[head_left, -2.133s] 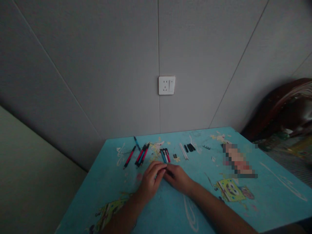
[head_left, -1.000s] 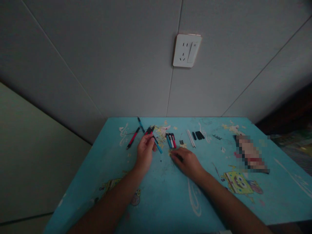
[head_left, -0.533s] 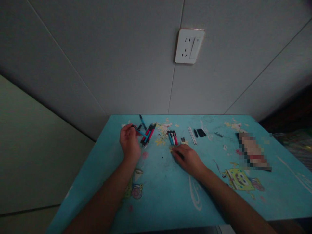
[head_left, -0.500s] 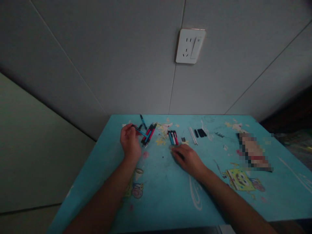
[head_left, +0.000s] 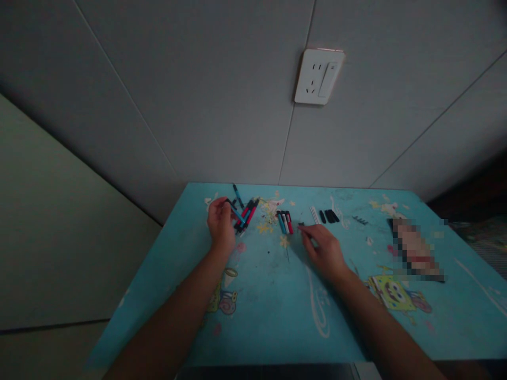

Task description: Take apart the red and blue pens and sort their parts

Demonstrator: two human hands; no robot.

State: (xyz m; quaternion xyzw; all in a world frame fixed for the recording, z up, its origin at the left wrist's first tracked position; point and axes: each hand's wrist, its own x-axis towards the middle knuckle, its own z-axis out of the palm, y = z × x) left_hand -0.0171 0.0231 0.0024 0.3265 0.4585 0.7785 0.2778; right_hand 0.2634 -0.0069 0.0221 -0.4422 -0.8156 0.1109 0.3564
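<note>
Between the thumb and fingers of my left hand (head_left: pixel 222 224) is a blue pen barrel (head_left: pixel 236 212) with a dark end, slanting down to the right. It hovers beside a heap of pens (head_left: pixel 247 215) in red, blue and black. My right hand (head_left: pixel 322 248) is closed in a pinch at a small black part (head_left: pixel 301 224); the fingertips partly cover it, and its kind is unclear. Just left of those fingertips lies a short row of barrels, a blue one (head_left: pixel 281 222), a white one (head_left: pixel 285 222) and a red one (head_left: pixel 290 224).
White refills (head_left: pixel 314 215), several black grips (head_left: pixel 331 216) and small springs (head_left: pixel 359 220) lie in a line to the right. Behind the heap is another blue pen (head_left: pixel 238 195). A blurred flat packet (head_left: pixel 415 248) rests on the cartoon-patterned table (head_left: pixel 269 316), which meets the wall.
My right hand has moved right and slightly forward, from in front of the row of barrels to the small black part. My left hand still holds the blue barrel. The view has shifted slightly.
</note>
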